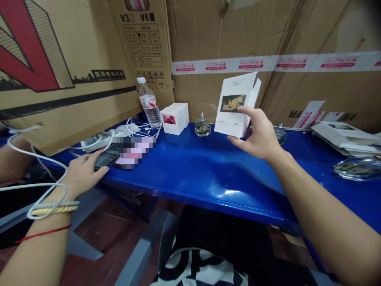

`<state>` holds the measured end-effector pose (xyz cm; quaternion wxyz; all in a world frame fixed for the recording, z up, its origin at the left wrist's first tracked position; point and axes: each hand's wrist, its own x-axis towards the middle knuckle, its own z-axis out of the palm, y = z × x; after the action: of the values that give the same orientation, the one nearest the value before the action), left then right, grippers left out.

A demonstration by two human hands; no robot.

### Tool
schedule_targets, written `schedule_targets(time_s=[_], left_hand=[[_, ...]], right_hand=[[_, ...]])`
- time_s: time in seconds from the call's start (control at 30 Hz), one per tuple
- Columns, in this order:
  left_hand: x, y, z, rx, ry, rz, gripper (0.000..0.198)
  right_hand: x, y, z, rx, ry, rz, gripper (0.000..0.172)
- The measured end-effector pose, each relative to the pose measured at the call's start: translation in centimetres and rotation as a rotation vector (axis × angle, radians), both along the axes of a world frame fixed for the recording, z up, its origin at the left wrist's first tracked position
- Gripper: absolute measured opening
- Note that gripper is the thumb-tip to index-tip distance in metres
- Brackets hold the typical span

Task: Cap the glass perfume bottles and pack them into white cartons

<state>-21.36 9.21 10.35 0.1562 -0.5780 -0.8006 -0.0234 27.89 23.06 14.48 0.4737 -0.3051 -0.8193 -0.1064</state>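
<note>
My right hand (260, 133) grips a white carton (233, 105) by its right side, lifted over the blue table. The carton is slightly tilted, carries a picture of yellow flowers, and a flap stands out at its top right. At the table's left edge, my left hand (85, 172) has its thumb and fingers around a dark phone (107, 157). A second phone (137, 153), its lit screen blurred out, lies against the first. Left of the carton stands a round clear glass bottle (203, 126). Another glass bottle (280, 136) is partly hidden behind my right wrist.
White cartons (175, 119) with a pink picture stand beside a water bottle (149, 102). A power strip (104, 137) and white cables lie at the left, one cable across my left wrist. Flattened cartons (348, 137) and a clear glass object (358, 169) are at the right. Cardboard (226, 31) walls the back.
</note>
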Motion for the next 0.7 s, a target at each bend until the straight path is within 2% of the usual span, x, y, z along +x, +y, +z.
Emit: schedule_targets(time_s=[0.1, 0.27, 0.5, 0.6, 0.7], left_hand=[[-0.54, 0.37, -0.31, 0.076, 0.028, -0.109, 0.077], [-0.73, 0.77, -0.53, 0.108, 0.008, -0.182, 0.072], [-0.3, 0.65, -0.46, 0.106, -0.023, -0.146, 0.072], [-0.42, 0.66, -0.38, 0.119, -0.043, -0.116, 0.077], [-1.19, 0.94, -0.38, 0.095, -0.053, -0.14, 0.084]], right_hand=[[-0.01, 0.01, 0.02, -0.006, 0.002, -0.011, 0.073], [0.12, 0.03, 0.0, -0.029, -0.005, -0.018, 0.072], [0.24, -0.1, 0.06, -0.053, -0.027, -0.047, 0.074], [0.23, -0.07, 0.09, -0.059, -0.042, -0.067, 0.075], [0.23, 0.0, 0.06, -0.065, -0.053, -0.073, 0.076]])
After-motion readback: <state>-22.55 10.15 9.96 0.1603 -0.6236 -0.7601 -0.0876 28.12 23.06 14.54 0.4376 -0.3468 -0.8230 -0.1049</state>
